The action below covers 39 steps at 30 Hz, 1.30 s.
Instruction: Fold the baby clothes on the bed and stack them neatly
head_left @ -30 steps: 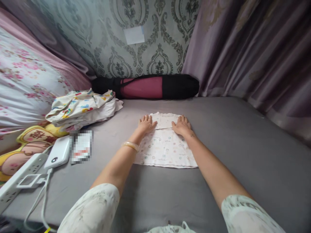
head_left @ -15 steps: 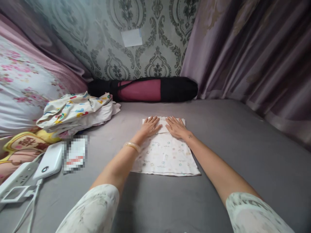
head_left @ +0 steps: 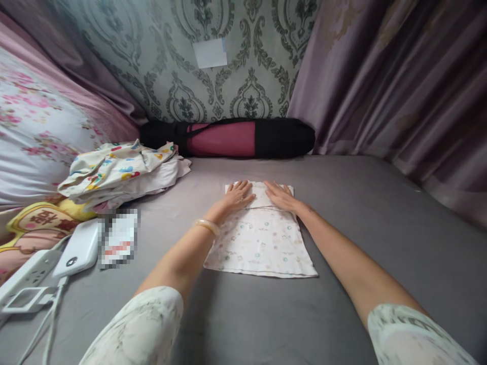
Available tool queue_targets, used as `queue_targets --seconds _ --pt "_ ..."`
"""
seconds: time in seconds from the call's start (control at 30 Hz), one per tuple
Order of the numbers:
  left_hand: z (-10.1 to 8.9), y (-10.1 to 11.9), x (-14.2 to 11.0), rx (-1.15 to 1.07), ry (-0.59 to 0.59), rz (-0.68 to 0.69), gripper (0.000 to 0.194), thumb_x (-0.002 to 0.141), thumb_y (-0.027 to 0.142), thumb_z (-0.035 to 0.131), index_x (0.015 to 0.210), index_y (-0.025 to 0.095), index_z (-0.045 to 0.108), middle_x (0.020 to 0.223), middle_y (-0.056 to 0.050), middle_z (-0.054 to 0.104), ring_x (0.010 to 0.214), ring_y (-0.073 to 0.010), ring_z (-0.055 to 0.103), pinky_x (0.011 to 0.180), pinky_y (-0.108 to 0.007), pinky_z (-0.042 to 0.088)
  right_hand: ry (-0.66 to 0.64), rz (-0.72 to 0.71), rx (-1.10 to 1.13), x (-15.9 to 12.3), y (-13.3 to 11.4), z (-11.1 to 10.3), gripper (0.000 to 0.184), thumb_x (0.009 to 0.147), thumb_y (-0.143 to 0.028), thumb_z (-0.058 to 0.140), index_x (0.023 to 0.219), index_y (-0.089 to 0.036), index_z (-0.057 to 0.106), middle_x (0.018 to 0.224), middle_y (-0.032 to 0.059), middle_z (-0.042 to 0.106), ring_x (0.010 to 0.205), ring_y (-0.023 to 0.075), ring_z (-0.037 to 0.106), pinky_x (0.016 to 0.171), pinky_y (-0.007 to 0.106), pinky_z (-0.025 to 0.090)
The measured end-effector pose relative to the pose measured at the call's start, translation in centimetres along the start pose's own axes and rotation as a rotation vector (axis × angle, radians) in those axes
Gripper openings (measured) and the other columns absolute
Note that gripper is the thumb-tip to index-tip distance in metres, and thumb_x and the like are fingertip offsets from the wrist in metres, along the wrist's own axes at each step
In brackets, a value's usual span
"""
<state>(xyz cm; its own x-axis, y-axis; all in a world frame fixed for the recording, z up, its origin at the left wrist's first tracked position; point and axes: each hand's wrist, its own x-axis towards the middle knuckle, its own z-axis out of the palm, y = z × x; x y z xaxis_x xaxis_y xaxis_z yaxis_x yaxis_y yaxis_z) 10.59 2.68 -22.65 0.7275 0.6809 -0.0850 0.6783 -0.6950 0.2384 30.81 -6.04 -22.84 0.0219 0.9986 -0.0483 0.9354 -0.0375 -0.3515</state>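
Observation:
A white garment with small pastel prints (head_left: 262,243) lies flat on the grey sheet (head_left: 258,319), its far end folded over toward me. My left hand (head_left: 236,196) rests with fingers spread on the left side of the folded flap. On the flap's right side is my right hand (head_left: 280,195), its fingers stretched out and the palm turned a little onto its edge. Neither hand grips the cloth. A pale bangle (head_left: 207,225) circles my left wrist.
A pile of folded clothes (head_left: 122,170) lies at the left, near a power bank (head_left: 79,246), a power strip (head_left: 32,274) and cables. A long black and pink bag (head_left: 224,138) lies along the wall. Purple curtains (head_left: 361,81) hang at the right.
My right hand has tilted from lying flat and shifted slightly toward the flap's right edge. My left hand stays in place on the cloth. The view has moved slightly.

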Motion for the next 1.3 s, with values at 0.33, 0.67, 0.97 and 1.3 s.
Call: queue_targets --seconds 0.33,0.67,0.97,1.3 --pt "0.8 -1.8 -1.1 0.028 0.016 0.049 0.068 0.097 0.057 0.014 0.153 0.02 0.024 0.162 -0.008 0.017 0.149 -0.0273 0.012 0.119 -0.051 0.009 0.1 -0.068 -0.179 -1.4 1.8 1.1 0.057 0.099 -0.043 0.021 0.152 -0.023 0.032 0.159 0.0057 0.026 0.147 0.0261 0.018 0.118 0.056 0.011" --pt "0.0 -0.5 -1.4 0.197 0.093 0.042 0.064 0.098 0.052 0.022 0.151 0.017 0.03 0.159 -0.014 0.024 0.148 -0.0288 0.018 0.118 -0.051 0.011 0.075 -0.068 -0.233 -1.7 1.0 0.6 0.058 0.1 -0.042 0.021 0.153 -0.019 0.03 0.16 0.0095 0.024 0.147 0.0281 0.019 0.117 0.059 0.012" --pt "0.6 0.9 -4.7 0.146 0.053 0.042 0.069 0.098 0.056 0.016 0.152 0.015 0.027 0.16 -0.014 0.022 0.149 -0.0283 0.015 0.119 -0.049 0.013 0.074 -0.073 -0.178 -5.7 -0.5 1.4 0.06 0.1 -0.046 0.02 0.151 -0.019 0.034 0.16 0.0099 0.023 0.148 0.0286 0.014 0.118 0.055 0.013" --pt "0.8 1.5 -5.2 0.233 0.15 0.039 0.065 0.099 0.05 0.023 0.15 0.01 0.031 0.159 -0.018 0.024 0.148 -0.0305 0.016 0.119 -0.051 0.012 0.119 -0.057 -0.204 -6.2 -1.2 1.2 0.057 0.1 -0.039 0.022 0.15 -0.015 0.037 0.159 0.0116 0.027 0.148 0.0273 0.017 0.118 0.054 0.011"
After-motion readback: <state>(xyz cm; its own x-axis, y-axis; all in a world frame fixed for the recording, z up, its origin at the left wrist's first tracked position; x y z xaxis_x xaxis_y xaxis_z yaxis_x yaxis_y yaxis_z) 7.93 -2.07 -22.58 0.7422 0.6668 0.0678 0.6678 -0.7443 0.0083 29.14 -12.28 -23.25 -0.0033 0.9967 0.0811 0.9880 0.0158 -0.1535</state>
